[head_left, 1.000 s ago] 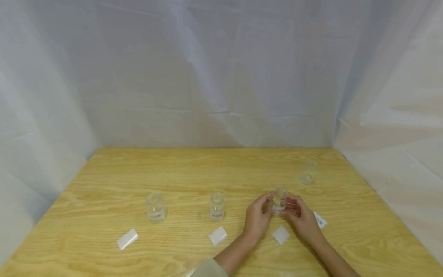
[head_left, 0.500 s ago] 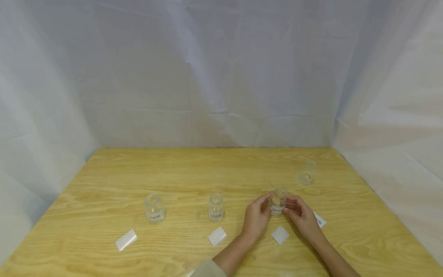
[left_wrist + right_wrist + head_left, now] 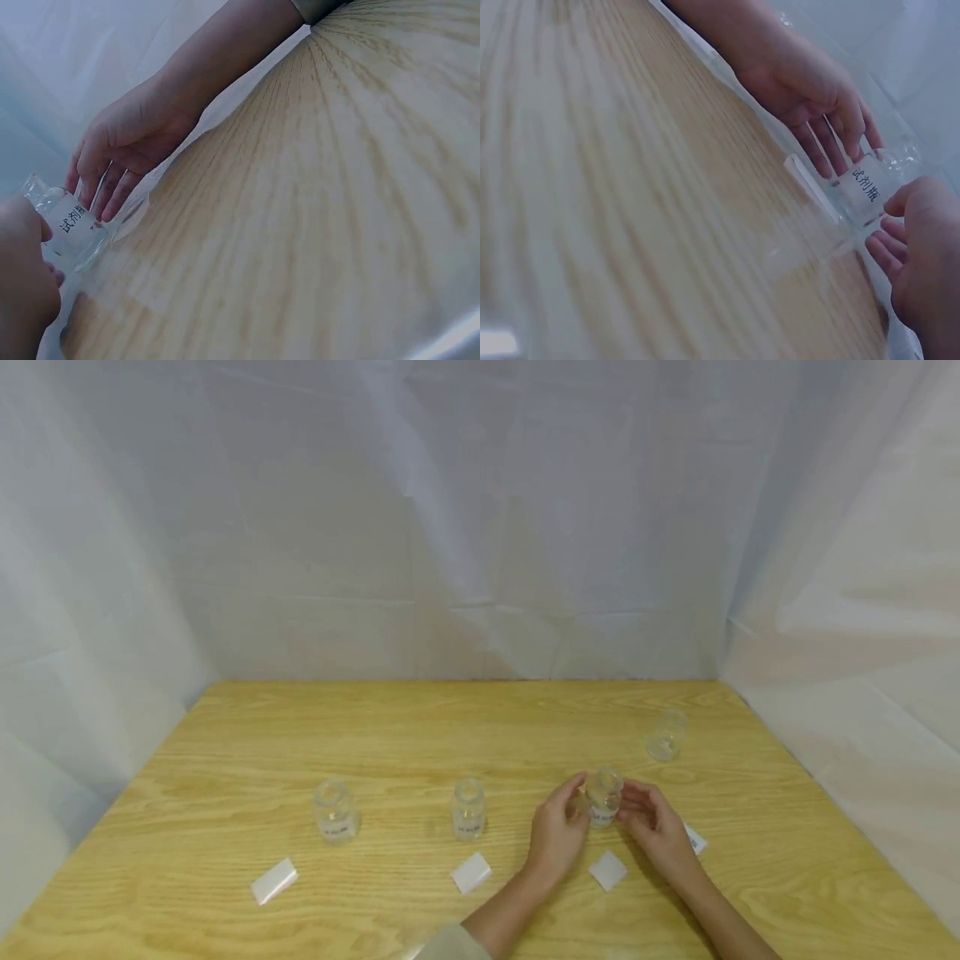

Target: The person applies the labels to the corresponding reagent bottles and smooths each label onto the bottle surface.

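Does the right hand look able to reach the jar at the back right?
Probably yes: nothing visible stands between the right hand and the back-right jar, though that hand sits close beside a labelled jar.

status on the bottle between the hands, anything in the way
Left hand, right hand flanking bottle, contact unclear. Upright, label on. White square on near side.

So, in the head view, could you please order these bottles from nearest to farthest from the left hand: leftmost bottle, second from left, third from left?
From the left hand:
1. Third bottle: just to its right.
2. Second bottle: to its left.
3. Leftmost bottle: farther left.
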`<state>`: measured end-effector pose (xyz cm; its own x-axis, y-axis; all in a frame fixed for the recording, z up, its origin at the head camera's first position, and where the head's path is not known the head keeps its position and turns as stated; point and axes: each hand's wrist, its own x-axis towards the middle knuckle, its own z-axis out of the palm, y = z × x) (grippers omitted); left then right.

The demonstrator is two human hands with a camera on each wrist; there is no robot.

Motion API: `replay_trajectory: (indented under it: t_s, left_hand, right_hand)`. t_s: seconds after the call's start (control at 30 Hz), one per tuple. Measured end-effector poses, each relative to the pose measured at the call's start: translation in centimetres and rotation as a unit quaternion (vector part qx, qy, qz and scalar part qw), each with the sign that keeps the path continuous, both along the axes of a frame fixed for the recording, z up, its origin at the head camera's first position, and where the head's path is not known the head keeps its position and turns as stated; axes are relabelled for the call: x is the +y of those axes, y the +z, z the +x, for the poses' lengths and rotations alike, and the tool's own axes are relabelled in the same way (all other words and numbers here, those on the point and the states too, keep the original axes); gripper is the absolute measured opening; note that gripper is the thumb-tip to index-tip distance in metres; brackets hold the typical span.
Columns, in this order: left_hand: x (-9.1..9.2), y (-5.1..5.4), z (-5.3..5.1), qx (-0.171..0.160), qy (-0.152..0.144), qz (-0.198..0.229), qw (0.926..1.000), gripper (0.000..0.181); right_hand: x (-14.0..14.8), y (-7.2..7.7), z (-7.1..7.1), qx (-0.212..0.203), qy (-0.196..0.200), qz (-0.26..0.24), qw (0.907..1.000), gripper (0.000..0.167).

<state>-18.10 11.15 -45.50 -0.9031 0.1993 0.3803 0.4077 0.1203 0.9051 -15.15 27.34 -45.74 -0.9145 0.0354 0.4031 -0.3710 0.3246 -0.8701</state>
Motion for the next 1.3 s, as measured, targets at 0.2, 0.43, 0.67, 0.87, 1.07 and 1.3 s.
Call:
replay_trajectory:
  t_s: [0.2, 0.43, 0.67, 0.87, 1.07, 1.3]
  left_hand:
    - [1.0, 1.2, 1.1, 0.156, 0.052, 0.052, 0.9851, 0.043]
    - [5.1, 4.7, 3.5, 0.242, -0.024, 0.068, 0.9675, 0.042]
    - [10.2, 6.0, 2.4, -0.076, -0.03, 0.062, 0.9948, 0.045]
    - [12.8, 5.2, -0.8, -0.176, 0.054, 0.052, 0.9815, 0.055]
    - [13.5, 4.5, -2.7, -0.188, 0.054, 0.032, 0.9802, 0.055]
    - [12.7, 3.9, -3.8, -0.182, 0.014, 0.032, 0.9826, 0.055]
  right_hand:
    - [0.9, 1.9, 0.4, 0.047, -0.017, -0.057, 0.9971, 0.028]
    - [4.8, 4.7, -0.2, 0.059, -0.072, -0.085, 0.9921, 0.027]
    - [9.3, 4.7, -2.7, -0.004, -0.127, 0.006, 0.9919, 0.032]
    - [10.8, 3.6, -4.9, -0.088, -0.077, 0.004, 0.9931, 0.047]
    - [10.7, 3.1, -6.1, -0.114, 0.002, -0.026, 0.9931, 0.051]
    - [9.9, 2.8, -6.6, -0.134, 0.019, -0.055, 0.9893, 0.052]
